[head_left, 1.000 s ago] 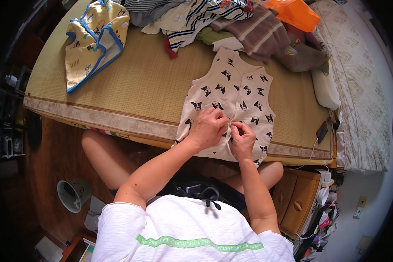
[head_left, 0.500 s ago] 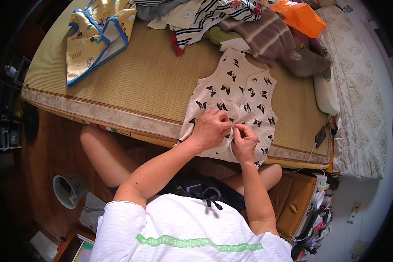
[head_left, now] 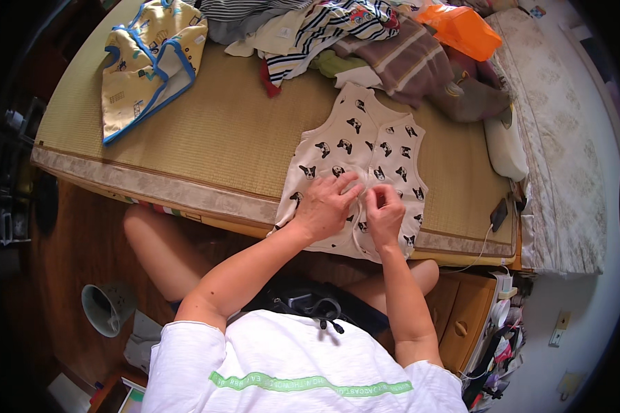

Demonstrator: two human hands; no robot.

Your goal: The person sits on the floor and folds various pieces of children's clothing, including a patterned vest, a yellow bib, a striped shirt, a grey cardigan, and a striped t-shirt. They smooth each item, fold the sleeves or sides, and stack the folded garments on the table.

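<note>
Since a second ago very little has moved: both hands stay low on the front of the sleeveless baby vest [head_left: 365, 155], cream with a black dog-face print, which lies flat on the woven mat bed [head_left: 241, 131] with its hem hanging over the near edge. The left hand [head_left: 326, 204] rests spread on the cloth just left of the front opening, its grip loose and flat, pinning the fabric rather than closed round it. The right hand [head_left: 384, 215] sits just beside it, fingertips pinched narrow on the vest's front edge, as if at a fastening; the fastening itself is too small to make out. The work looks to be in the same spot.

Left to right, little bears a label: a yellow printed garment with blue trim [head_left: 148, 58] at the far left, a heap of striped clothes [head_left: 324, 27] with a small pale tag, and a crumpled orange plastic bag [head_left: 461, 31] at the top right.
</note>
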